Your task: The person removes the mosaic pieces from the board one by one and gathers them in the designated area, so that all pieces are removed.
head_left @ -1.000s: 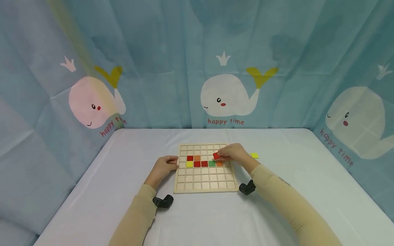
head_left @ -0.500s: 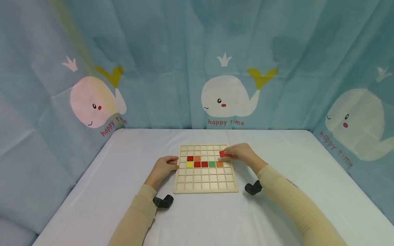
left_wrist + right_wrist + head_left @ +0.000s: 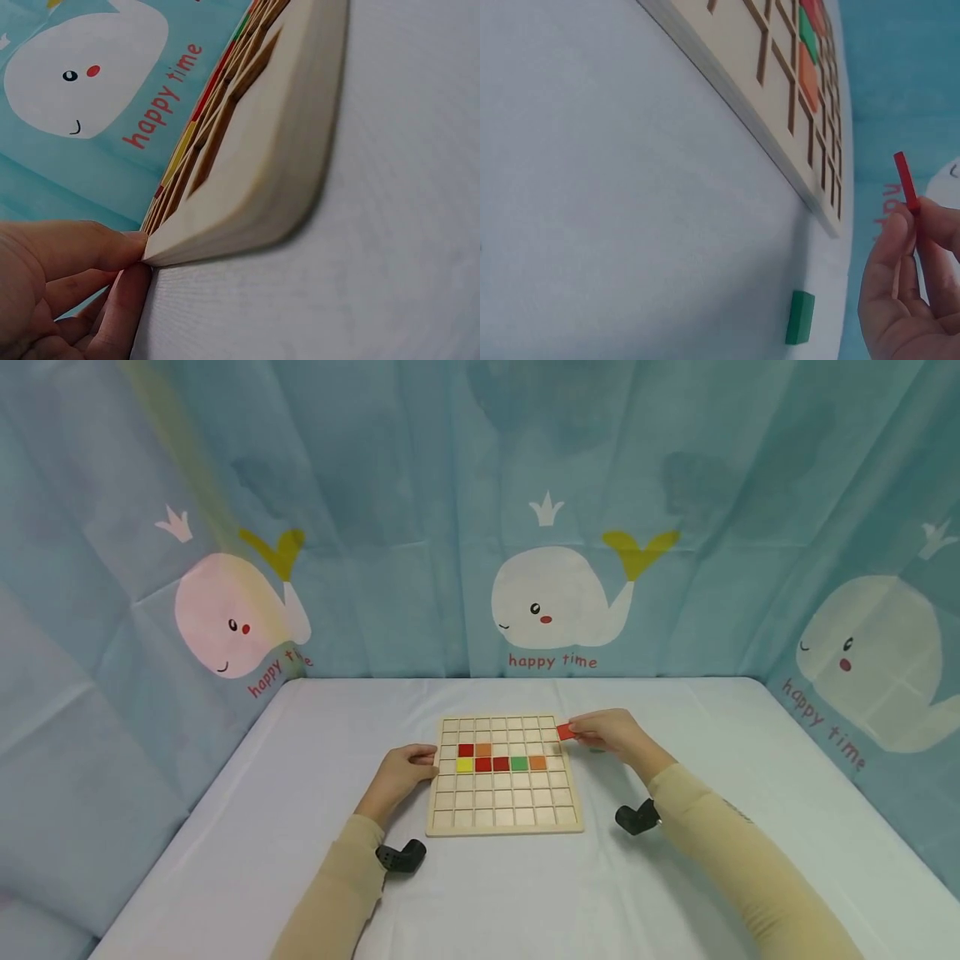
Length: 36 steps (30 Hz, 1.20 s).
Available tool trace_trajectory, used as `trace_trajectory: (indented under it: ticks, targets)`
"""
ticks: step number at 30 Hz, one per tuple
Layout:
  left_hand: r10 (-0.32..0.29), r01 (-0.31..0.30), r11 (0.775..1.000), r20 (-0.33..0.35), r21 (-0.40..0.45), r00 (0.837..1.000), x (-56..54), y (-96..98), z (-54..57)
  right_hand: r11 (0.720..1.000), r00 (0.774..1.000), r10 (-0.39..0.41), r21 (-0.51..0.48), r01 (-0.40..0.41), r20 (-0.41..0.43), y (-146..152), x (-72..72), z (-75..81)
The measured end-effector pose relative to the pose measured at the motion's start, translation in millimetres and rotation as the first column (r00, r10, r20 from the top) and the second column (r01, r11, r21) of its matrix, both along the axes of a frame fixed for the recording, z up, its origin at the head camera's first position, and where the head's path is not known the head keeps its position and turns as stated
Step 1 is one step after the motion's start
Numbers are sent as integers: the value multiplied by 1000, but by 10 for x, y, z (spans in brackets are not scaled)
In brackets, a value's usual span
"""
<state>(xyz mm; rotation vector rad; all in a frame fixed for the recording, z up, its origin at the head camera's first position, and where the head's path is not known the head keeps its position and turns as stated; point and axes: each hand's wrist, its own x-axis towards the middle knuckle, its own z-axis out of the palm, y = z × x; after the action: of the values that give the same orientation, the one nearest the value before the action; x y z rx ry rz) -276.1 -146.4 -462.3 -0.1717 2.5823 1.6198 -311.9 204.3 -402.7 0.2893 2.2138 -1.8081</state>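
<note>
A wooden grid board point(image 3: 504, 832) lies on the table, with coloured square tiles in two of its rows: red and orange in one, then yellow, two reds, green point(image 3: 519, 763) and orange point(image 3: 537, 763) in the row nearer me. At the board's left edge, my left hand point(image 3: 397, 778) pinches the rim between thumb and fingers, as the left wrist view shows. My right hand point(image 3: 613, 732) holds a red tile point(image 3: 906, 181) by one end, just past the board's right side. Beneath that hand a green tile point(image 3: 800, 318) lies on the table, partly hidden in the head view.
White cloth point(image 3: 480, 893) covers the table. A blue curtain point(image 3: 390, 602) printed with whales hangs behind it and along the sides. Black wrist cameras point(image 3: 402, 857) are strapped to both forearms.
My right hand has drawn rightward off the board, carrying the red tile. It now covers the spot where a yellow tile lay, and a green tile shows below it. My left hand stays put.
</note>
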Motion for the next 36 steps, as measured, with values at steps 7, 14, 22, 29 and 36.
trace_trajectory:
  ticks: [7,14,22,29,36]
  targets:
    - [-9,9,1000,3,-1,1000,3,2,9,997,997,-67,-22,67,36,115,-48,0]
    - [-5,5,1000,5,-20,1000,16,12,1,998,998,-60,20,59,24,243,-8,-1]
    - [-2,2,1000,5,-24,1000,-2,-3,12,997,998,-66,31,65,23,424,-9,12]
    - [-14,14,1000,7,-12,1000,6,-7,35,992,994,-90,96,85,55,596,1,92]
    - [-15,16,1000,11,-24,1000,2,-19,55,994,992,-107,33,105,73,847,24,116]
